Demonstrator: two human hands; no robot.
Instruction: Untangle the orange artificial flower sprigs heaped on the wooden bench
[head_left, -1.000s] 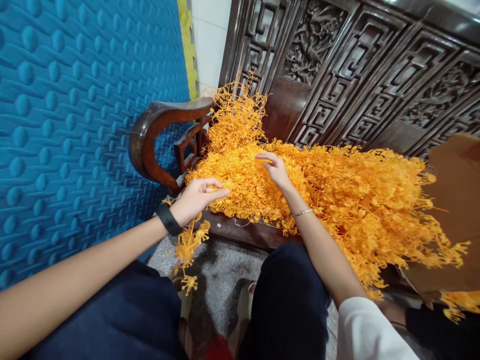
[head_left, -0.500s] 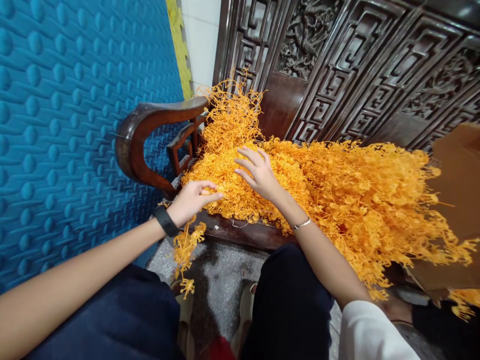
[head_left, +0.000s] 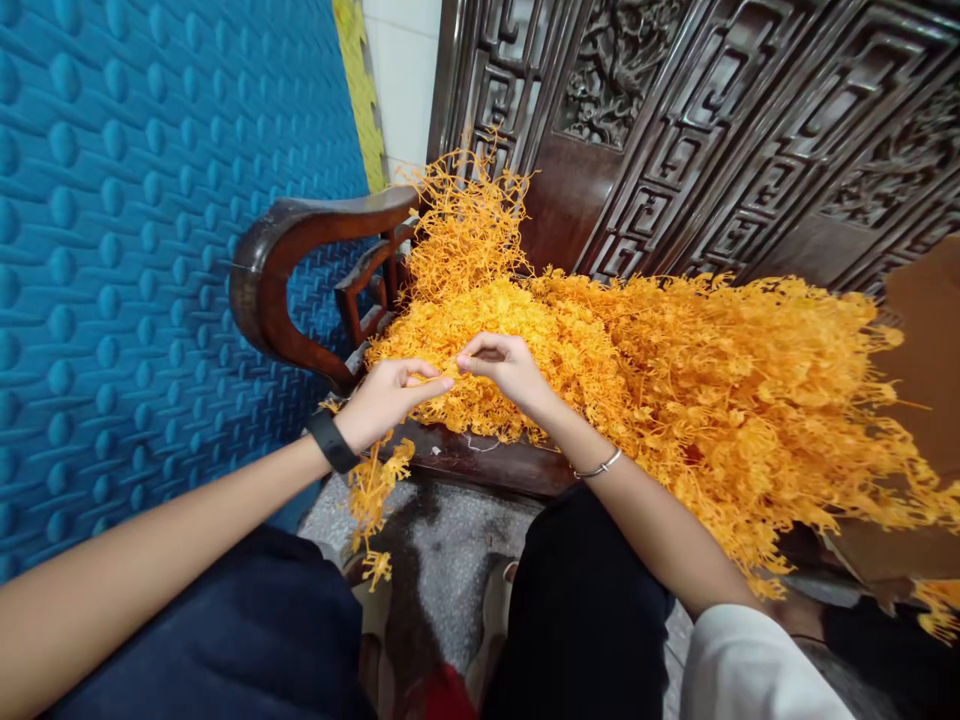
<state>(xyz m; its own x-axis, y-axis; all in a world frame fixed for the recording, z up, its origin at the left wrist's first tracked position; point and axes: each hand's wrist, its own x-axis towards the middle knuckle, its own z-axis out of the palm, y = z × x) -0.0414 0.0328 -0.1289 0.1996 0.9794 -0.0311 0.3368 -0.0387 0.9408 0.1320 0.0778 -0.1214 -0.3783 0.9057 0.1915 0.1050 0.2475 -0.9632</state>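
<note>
A large heap of orange, branching plastic-looking pieces [head_left: 487,310] covers the dark wooden seat. Over its near left edge is my left hand [head_left: 390,395], thumb and forefinger brought together. A short orange strand [head_left: 379,490] of similar pieces dangles below that hand, its upper end hidden by the palm. My right hand [head_left: 506,370] pinches just beside the left fingertips; whatever lies between its fingers is too small to make out against the orange heap.
A curved wooden armrest [head_left: 259,270] rises at the left beside a blue textured mat [head_left: 112,250]. The carved dark backrest [head_left: 585,190] stands behind the heap. More orange pieces [head_left: 757,400] spread rightward to a cardboard sheet [head_left: 926,370]. Grey floor [head_left: 450,570] shows between my knees.
My right hand has come down and left from above the heap, its spread fingers closing into a pinch near the left fingertips. The left hand stays nearly still, with the strand hanging.
</note>
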